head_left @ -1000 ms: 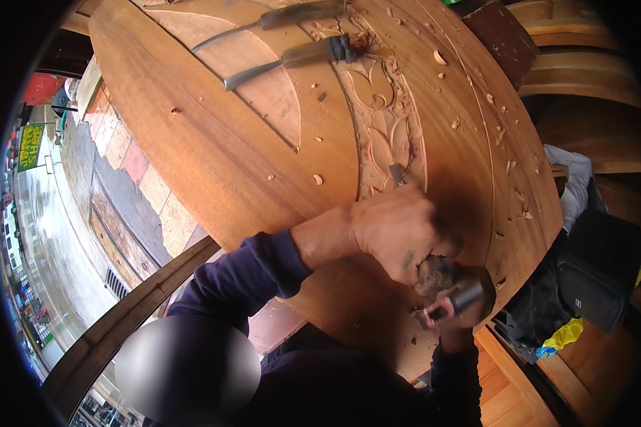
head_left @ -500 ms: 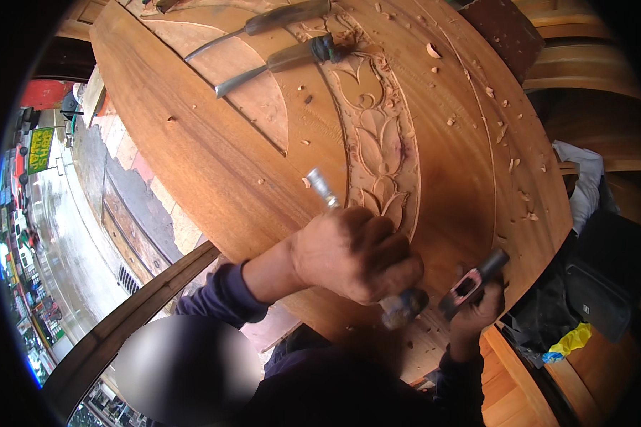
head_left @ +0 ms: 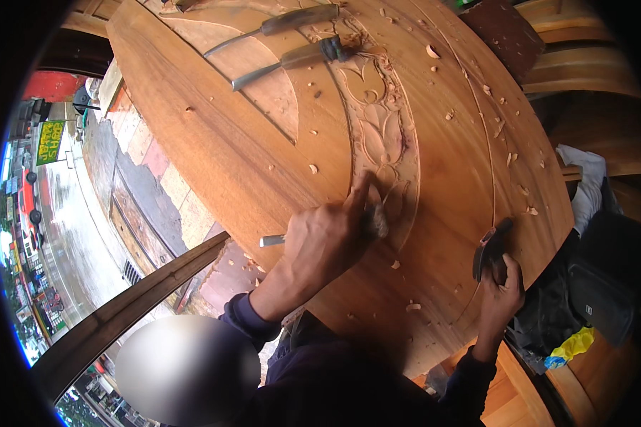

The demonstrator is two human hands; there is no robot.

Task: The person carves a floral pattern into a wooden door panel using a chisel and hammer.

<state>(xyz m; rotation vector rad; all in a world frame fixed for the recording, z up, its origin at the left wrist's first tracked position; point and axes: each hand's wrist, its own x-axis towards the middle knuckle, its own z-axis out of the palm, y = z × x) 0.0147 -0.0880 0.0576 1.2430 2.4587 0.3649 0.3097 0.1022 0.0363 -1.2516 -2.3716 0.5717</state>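
Note:
My left hand is closed around a chisel, its metal blade pointing left and its worn handle end showing past the fingers. The index finger is stretched out onto the carved leaf-and-flower band of a wooden panel. At the right, my right hand grips a dark, blocky tool with a rounded end, close over the panel's surface. Its exact kind is unclear. Two more chisels lie farther off on the panel: one with a plain wooden handle, another with a dark-wrapped handle end.
Wood shavings are scattered over the panel. A reddish-brown block lies at the far right. Beside the right edge are a black case, a pale cloth and a yellow wrapper. A wooden bar crosses the lower left, with a street beyond.
My left hand has turned the chisel so its blade points left, and its index finger has stretched out onto the carving. My right hand has moved right and slightly away with the dark tool.

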